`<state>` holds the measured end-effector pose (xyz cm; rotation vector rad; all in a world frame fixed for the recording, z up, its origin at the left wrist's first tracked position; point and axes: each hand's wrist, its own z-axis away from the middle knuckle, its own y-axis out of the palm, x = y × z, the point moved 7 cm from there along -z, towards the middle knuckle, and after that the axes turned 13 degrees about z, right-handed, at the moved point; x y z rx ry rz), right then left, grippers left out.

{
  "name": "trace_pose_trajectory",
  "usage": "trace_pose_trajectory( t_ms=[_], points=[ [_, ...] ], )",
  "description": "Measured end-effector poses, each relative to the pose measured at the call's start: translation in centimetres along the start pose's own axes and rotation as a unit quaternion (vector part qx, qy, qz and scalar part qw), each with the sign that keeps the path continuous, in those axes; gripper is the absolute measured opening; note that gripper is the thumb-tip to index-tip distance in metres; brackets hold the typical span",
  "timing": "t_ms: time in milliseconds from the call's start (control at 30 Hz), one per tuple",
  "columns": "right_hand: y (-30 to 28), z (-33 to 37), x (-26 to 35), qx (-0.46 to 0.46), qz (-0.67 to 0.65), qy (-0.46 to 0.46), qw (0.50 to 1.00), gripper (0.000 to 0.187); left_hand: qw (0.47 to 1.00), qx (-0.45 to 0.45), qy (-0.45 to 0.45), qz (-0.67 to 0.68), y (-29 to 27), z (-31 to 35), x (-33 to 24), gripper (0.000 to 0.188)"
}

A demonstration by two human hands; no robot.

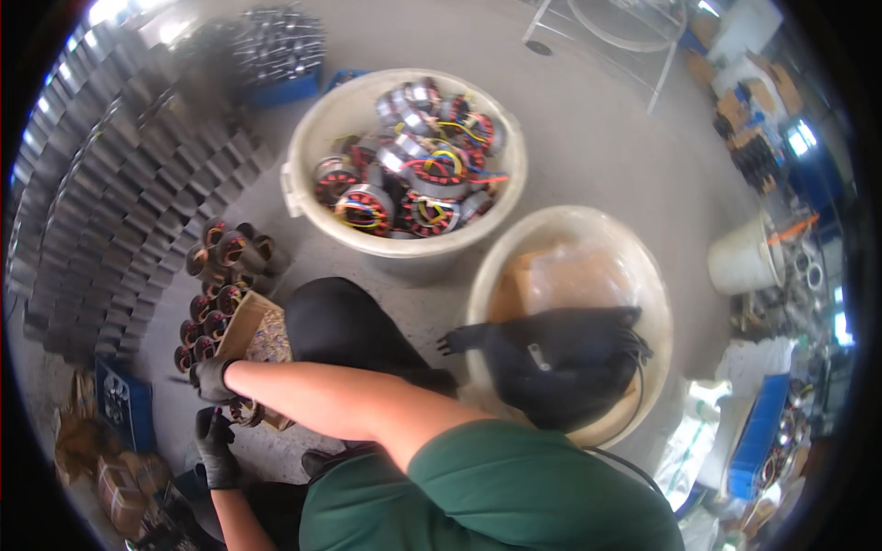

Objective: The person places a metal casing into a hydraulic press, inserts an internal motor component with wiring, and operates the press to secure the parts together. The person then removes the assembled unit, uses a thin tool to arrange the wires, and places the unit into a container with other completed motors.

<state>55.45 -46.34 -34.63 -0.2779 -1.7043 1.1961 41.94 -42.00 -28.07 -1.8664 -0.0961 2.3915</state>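
Note:
My right hand (211,379), in a dark glove, reaches across to the left beside a wooden box (241,327) of small multicoloured bits. Its fingers are curled; a thin dark thing sticks out past them, too blurred to name. Just below, my left hand (218,452), in a grey glove, has its fingertips pinched together around something too small to make out. Between the hands and the box lies a round part with a wound-looking rim (246,412), partly hidden by my right wrist. Several dark cylindrical housings with reddish coils inside (216,323) stand just beyond my right hand.
Tall stacks of grey metal cylinders (119,184) fill the left. A white tub (303,174) of wired motor stators stands ahead. Another tub (657,321) at the right holds a black bag (560,367). A blue crate (126,404) sits at the lower left.

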Motion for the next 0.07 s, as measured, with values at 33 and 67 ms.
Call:
trace_pose_trajectory(
  t_ms=[33,67],
  points=[
    [1.4,-2.6,-7.0,0.007,0.023,0.007,1.0,0.057,0.998,0.062,0.002,0.013,4.9,-2.5,-0.1,0.008],
    [1.8,-4.7,-15.2,0.011,0.049,0.017,0.999,0.095,0.992,0.119,-0.026,0.022,9.4,-5.7,0.6,0.014]
  ],
)
